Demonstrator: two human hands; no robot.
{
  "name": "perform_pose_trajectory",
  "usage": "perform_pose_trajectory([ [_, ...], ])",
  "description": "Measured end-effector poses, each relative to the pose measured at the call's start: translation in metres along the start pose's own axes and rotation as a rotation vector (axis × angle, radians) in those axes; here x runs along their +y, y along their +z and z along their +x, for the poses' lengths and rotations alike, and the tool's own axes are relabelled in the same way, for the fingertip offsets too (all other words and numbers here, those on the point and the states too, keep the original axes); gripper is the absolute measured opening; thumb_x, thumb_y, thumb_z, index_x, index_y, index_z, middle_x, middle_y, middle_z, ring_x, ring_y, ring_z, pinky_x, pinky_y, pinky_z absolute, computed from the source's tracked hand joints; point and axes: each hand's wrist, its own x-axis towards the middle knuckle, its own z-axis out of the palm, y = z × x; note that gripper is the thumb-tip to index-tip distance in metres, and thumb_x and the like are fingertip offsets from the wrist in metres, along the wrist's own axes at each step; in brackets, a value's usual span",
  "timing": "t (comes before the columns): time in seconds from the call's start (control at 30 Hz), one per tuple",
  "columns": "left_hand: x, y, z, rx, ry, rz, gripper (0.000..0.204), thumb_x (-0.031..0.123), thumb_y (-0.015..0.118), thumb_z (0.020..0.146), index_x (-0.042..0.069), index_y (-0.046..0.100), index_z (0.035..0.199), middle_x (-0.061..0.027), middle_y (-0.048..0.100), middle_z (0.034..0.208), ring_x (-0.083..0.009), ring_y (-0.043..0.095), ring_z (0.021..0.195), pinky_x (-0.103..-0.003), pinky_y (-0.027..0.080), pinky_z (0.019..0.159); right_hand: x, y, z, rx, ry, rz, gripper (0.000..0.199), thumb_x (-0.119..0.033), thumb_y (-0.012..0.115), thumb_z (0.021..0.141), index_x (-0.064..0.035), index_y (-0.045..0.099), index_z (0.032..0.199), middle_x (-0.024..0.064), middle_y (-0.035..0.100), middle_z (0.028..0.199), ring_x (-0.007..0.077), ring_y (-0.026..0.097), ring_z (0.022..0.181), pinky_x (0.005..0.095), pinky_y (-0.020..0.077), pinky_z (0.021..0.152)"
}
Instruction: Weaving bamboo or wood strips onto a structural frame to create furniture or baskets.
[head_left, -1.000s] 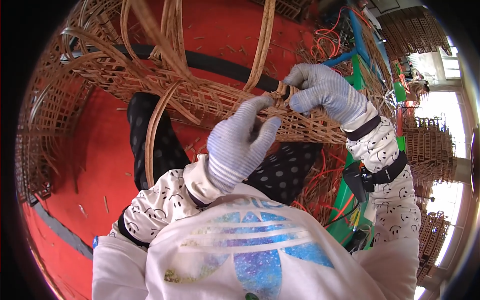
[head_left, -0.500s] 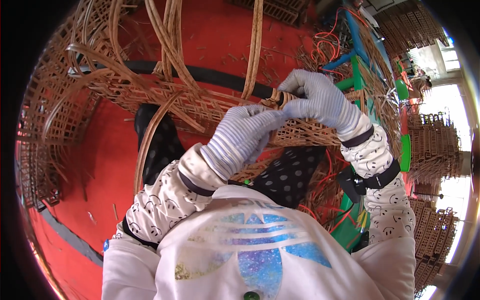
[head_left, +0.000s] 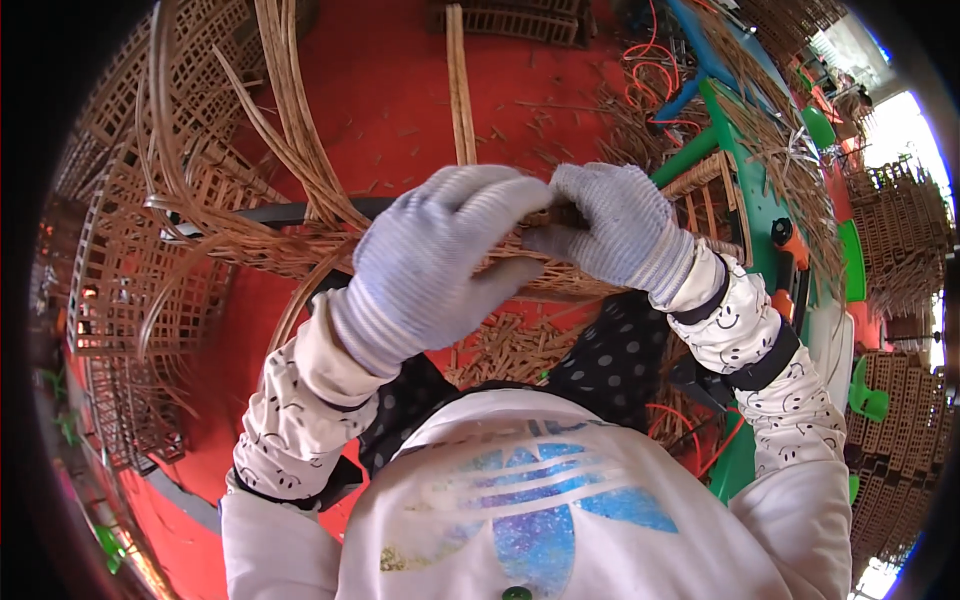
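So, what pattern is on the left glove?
The left glove has white and pale blue-grey stripes, best seen in the head view.

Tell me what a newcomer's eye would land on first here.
Probably the striped-gloved left hand and right hand, close together over the woven wicker near the picture's centre. Then the bright red floor beyond, and the long strips rising at upper left.

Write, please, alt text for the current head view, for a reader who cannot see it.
Two gloved hands, the left hand and right hand, are close together over brown woven basketwork, with long strips rising around it. Below is a red floor with short brown scraps.
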Motion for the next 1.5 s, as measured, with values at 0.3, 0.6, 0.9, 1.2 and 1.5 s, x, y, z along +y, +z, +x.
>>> perform_pose_trajectory([
  [0.3, -0.044, 0.016, 0.042, -0.493, -0.409, -0.531, 0.020, 0.016, 0.065, 0.080, 0.000, 0.063, 0.092, -0.0055, 0.066, 0.081, -0.0098, 0.061, 0.073, -0.025, 0.050, 0.066, -0.007, 0.002, -0.005, 0.031, 0.065, -0.091, 0.039, -0.042, 0.070, 0.066, -0.0075, 0.055, 0.077, 0.0122, 0.062, 0.069, 0.0328, 0.061, 0.069, 0.0448, 0.0480, 0.063],
  [0.6, -0.042, 0.006, 0.054, -0.708, -0.715, -0.612, 0.025, 0.024, 0.066, 0.078, 0.002, 0.063, 0.089, -0.0036, 0.062, 0.075, -0.0089, 0.059, 0.066, -0.022, 0.050, 0.044, -0.023, 0.010, -0.015, 0.230, 0.136, -0.120, 0.040, -0.039, 0.076, 0.060, -0.0073, 0.054, 0.071, 0.0112, 0.056, 0.061, 0.0302, 0.058, 0.060, 0.0405, 0.0443, 0.053],
  [0.9, -0.041, 0.010, 0.053, -0.730, -0.724, -0.642, 0.024, 0.025, 0.069, 0.077, 0.004, 0.062, 0.084, -0.0010, 0.060, 0.069, -0.0062, 0.055, 0.058, -0.020, 0.046, 0.043, -0.020, 0.005, -0.027, 0.235, 0.114, -0.080, 0.036, -0.031, 0.077, 0.061, -0.0065, 0.058, 0.080, 0.0104, 0.060, 0.073, 0.0279, 0.060, 0.066, 0.0373, 0.0466, 0.058],
  [1.2, -0.029, 0.007, 0.068, -0.791, -0.875, -0.597, 0.016, 0.015, 0.067, 0.074, 0.002, 0.058, 0.073, 0.0008, 0.054, 0.062, -0.0060, 0.051, 0.057, -0.022, 0.040, 0.049, 0.120, -0.095, -0.167, 0.883, 0.567, -0.091, 0.027, -0.015, 0.062, 0.082, 0.0017, 0.057, 0.103, 0.0119, 0.063, 0.094, 0.0201, 0.062, 0.081, 0.0311, 0.0497, 0.076],
  [1.5, -0.031, 0.012, 0.053, -0.683, -0.900, -0.733, 0.017, 0.012, 0.069, 0.070, 0.002, 0.057, 0.067, 0.0004, 0.054, 0.059, -0.0057, 0.049, 0.054, -0.022, 0.038, 0.049, 0.267, -0.091, -0.322, 0.763, 1.509, 0.199, 0.058, -0.027, 0.066, 0.073, 0.0014, 0.047, 0.120, 0.0127, 0.062, 0.087, 0.0214, 0.063, 0.072, 0.0305, 0.0510, 0.059],
])
